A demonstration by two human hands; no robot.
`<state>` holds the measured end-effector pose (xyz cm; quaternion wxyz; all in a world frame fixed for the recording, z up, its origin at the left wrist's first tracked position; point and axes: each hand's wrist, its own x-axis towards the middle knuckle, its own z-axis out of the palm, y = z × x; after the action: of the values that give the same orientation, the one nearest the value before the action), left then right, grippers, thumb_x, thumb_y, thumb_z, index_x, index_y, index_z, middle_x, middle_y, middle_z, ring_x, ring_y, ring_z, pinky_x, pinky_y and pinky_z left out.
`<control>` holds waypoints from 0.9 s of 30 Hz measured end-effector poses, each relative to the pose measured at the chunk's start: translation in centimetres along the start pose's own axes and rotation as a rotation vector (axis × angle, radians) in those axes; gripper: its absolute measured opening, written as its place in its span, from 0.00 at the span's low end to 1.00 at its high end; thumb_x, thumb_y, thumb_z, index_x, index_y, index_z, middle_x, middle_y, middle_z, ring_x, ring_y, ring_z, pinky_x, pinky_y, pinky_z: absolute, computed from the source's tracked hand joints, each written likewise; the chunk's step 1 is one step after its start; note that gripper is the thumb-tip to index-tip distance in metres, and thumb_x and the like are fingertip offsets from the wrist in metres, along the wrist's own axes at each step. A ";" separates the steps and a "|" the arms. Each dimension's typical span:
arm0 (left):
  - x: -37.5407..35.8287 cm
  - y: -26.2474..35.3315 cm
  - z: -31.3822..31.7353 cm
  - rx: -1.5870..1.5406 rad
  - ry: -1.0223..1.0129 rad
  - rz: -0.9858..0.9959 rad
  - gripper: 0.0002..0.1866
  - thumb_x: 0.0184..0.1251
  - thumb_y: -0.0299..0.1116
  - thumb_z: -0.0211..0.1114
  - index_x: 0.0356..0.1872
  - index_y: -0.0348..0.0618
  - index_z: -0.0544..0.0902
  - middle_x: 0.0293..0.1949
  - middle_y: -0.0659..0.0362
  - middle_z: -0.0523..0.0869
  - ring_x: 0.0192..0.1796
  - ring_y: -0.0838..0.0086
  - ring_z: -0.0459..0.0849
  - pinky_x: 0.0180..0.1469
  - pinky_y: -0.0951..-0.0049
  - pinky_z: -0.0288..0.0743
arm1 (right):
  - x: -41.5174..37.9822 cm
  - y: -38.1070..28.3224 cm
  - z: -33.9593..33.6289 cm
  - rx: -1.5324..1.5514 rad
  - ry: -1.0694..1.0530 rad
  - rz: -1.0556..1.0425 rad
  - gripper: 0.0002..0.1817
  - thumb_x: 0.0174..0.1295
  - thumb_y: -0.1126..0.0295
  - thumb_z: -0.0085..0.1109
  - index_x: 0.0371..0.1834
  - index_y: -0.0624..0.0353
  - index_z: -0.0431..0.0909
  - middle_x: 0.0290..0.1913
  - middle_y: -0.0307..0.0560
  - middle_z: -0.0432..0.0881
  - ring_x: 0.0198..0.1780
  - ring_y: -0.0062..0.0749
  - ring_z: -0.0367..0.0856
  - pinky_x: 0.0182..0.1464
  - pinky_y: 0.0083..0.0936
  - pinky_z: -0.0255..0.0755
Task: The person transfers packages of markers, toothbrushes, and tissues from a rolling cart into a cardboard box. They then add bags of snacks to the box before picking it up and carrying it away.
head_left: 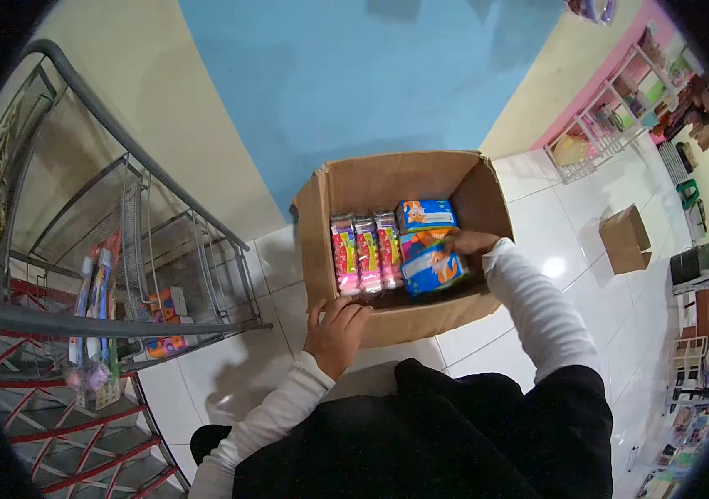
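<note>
A large open cardboard box stands on the floor in front of me. Inside it, at the left, three pink packets lie side by side. Blue packages with orange pictures fill the middle and right of the box. My right hand reaches in and has its fingers on the edge of the nearer blue package; its fingertips are partly hidden there. At the box's near left rim rests my left hand, its fingers bent over the cardboard edge.
A grey metal rack with hanging goods stands at the left, above red metal bars. A small cardboard box sits on the white tiles at the right. White wire shelves line the far right wall. A blue and cream wall rises behind the large box.
</note>
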<state>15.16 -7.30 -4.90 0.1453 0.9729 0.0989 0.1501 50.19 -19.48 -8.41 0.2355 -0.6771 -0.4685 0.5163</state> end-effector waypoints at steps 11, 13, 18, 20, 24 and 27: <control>0.1 0.0 1.5 -0.069 0.157 -0.047 0.12 0.51 0.29 0.58 0.38 0.50 0.81 0.41 0.64 0.79 0.55 0.70 0.71 0.58 0.60 0.60 | 2.4 0.5 3.4 -0.826 0.237 0.749 0.34 0.43 0.65 0.65 0.56 0.60 0.65 0.47 0.56 0.77 0.46 0.48 0.78 0.49 0.35 0.72; 0.3 0.0 1.2 -0.076 0.127 -0.044 0.12 0.51 0.29 0.58 0.39 0.50 0.80 0.41 0.64 0.79 0.55 0.69 0.71 0.58 0.59 0.61 | 2.6 1.0 3.6 -1.016 -0.176 0.520 0.32 0.42 0.60 0.66 0.53 0.59 0.70 0.46 0.54 0.79 0.44 0.44 0.80 0.46 0.36 0.74; -1.6 -0.1 -0.4 -0.021 0.177 -0.027 0.13 0.52 0.30 0.59 0.41 0.48 0.79 0.41 0.60 0.79 0.56 0.66 0.71 0.55 0.58 0.64 | -1.9 -4.9 4.1 -0.929 -0.042 0.928 0.21 0.55 0.51 0.51 0.51 0.42 0.75 0.54 0.40 0.75 0.57 0.33 0.72 0.55 0.33 0.64; -5.0 -0.7 -0.7 -0.203 0.186 0.032 0.13 0.52 0.31 0.59 0.41 0.47 0.78 0.39 0.57 0.80 0.52 0.65 0.74 0.52 0.59 0.67 | -2.5 -9.1 4.6 -0.885 0.076 0.924 0.19 0.57 0.57 0.49 0.53 0.40 0.74 0.54 0.41 0.75 0.56 0.34 0.72 0.55 0.32 0.64; -13.6 -5.7 -0.8 -0.249 -0.236 -0.266 0.09 0.51 0.32 0.60 0.35 0.45 0.78 0.33 0.53 0.81 0.40 0.61 0.79 0.42 0.62 0.72 | 0.3 0.8 2.3 -0.903 -0.058 0.621 0.19 0.50 0.52 0.52 0.34 0.56 0.82 0.37 0.53 0.81 0.41 0.44 0.80 0.42 0.34 0.72; -21.3 -12.3 -0.6 -0.225 -0.161 -0.575 0.08 0.48 0.33 0.60 0.30 0.43 0.79 0.26 0.53 0.81 0.29 0.63 0.81 0.32 0.65 0.73 | 2.2 3.0 1.0 -0.675 0.194 0.273 0.18 0.48 0.60 0.61 0.37 0.61 0.79 0.33 0.57 0.81 0.35 0.44 0.81 0.38 0.34 0.74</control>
<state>-6.80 -0.64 -13.79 0.2957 0.8916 0.3410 0.0354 50.49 -19.10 -12.26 -0.0289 -0.8186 -0.4932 0.2930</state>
